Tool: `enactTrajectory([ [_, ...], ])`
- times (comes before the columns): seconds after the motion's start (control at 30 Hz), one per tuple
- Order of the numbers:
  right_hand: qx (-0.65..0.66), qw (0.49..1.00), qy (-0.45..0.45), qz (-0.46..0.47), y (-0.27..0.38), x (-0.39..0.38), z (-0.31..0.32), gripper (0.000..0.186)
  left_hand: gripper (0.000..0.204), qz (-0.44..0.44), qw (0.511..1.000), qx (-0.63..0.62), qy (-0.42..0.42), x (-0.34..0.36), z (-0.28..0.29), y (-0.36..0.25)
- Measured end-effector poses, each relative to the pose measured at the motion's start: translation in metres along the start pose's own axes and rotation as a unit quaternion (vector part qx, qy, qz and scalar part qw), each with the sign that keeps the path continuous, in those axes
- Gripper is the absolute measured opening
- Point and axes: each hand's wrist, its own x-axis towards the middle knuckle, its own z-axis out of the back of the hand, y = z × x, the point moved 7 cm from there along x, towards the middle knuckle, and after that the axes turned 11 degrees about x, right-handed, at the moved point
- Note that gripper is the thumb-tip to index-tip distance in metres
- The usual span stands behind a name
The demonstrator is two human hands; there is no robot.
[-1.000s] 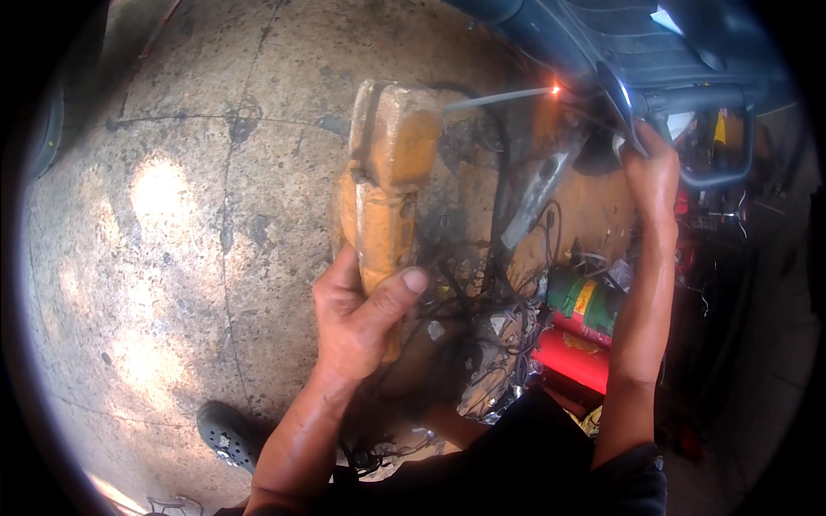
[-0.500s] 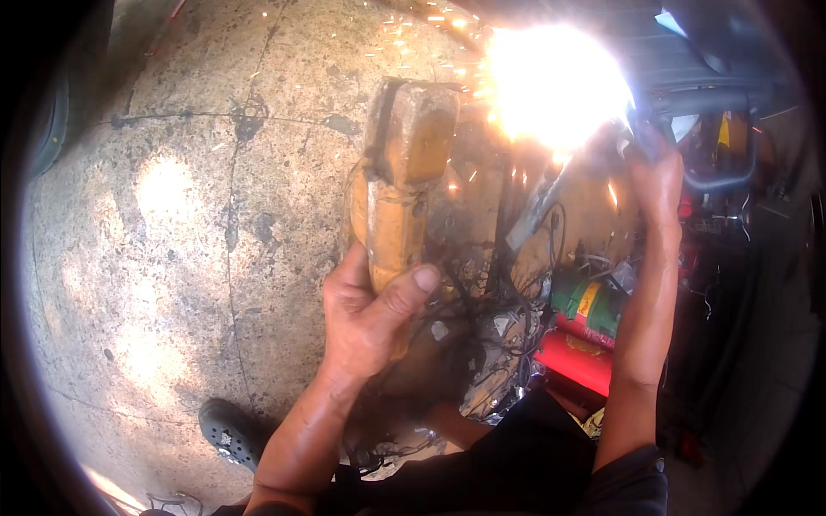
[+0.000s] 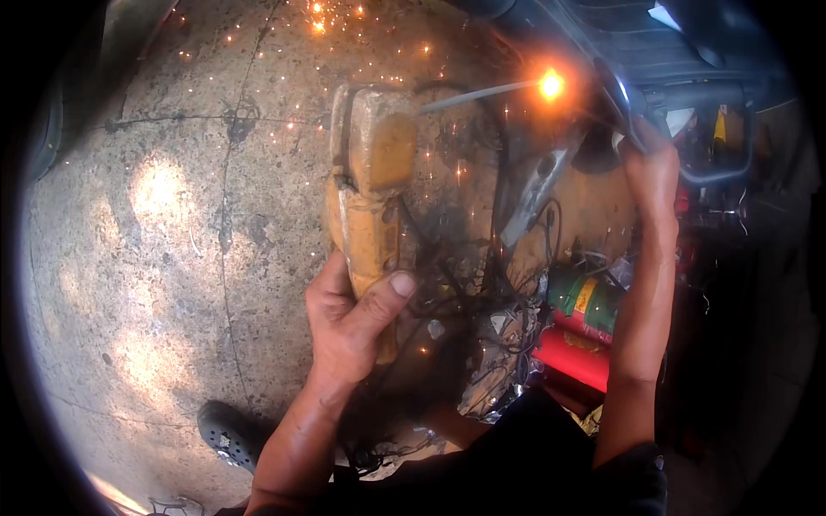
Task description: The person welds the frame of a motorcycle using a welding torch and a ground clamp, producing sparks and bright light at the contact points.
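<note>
A dark garment (image 3: 508,464) occupies the lower centre of the frame, with a black perforated clog (image 3: 225,430) at lower left. The left hand (image 3: 348,322), at centre, is closed around the handle of a worn yellow electrode holder (image 3: 376,181); the thumb lies along its right side. The holder stands nearly upright in the frame. A grey rod (image 3: 477,96) extends from its head toward upper right and terminates in a glowing orange tip (image 3: 551,84). The right hand (image 3: 650,163), at upper right, grips a thin, dark, flat piece (image 3: 621,99); its fingers are partly hidden.

Right of lower centre, a red cylinder (image 3: 575,357) lies beside a green container (image 3: 594,301) with a yellow band. Above these, a flat metal bar (image 3: 538,193) lies at a slant near a looped cable (image 3: 551,225). Sparks (image 3: 318,26) dot the stained floor (image 3: 146,292) at upper centre. A blue-grey panelled structure (image 3: 645,43) spans the upper right.
</note>
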Motion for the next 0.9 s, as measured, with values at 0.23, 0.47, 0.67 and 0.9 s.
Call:
enactTrajectory([
  [0.23, 0.013, 0.999, 0.003, -0.041, -0.001, 0.0, -0.002, 0.03, 0.03, 0.007, 1.0, -0.001, -0.002, 0.001, -0.004, -0.004],
  [0.47, 0.007, 0.999, -0.003, -0.037, 0.002, -0.001, -0.001, 0.031, 0.028, 0.017, 1.0, -0.002, -0.001, 0.003, -0.006, -0.006],
  [0.67, 0.019, 0.999, -0.021, -0.016, 0.004, -0.001, -0.001, 0.029, 0.026, 0.016, 1.0, 0.012, 0.008, 0.006, -0.01, -0.008],
  [0.9, 0.017, 1.0, -0.02, -0.016, 0.003, -0.002, 0.0, 0.027, 0.029, 0.015, 1.0, 0.005, 0.008, 0.007, -0.011, -0.008],
])
